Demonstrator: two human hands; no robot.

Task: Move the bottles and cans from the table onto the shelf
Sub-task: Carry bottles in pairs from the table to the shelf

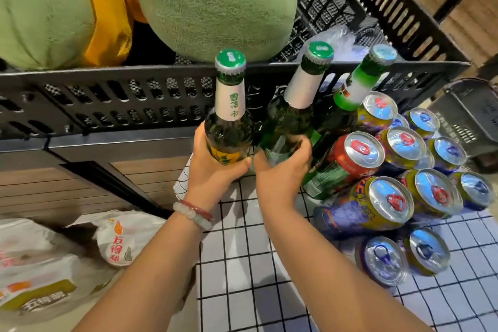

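Three green bottles point(293, 113), one in each hand point(215, 170).

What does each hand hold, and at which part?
Left hand grips the left bottle at its lower body; right hand grips the middle bottle likewise.

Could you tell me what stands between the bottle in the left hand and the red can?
In the head view, two more green bottles: one gripped by the right hand, then a third leaning against the red can. The left hand holds the first bottle.
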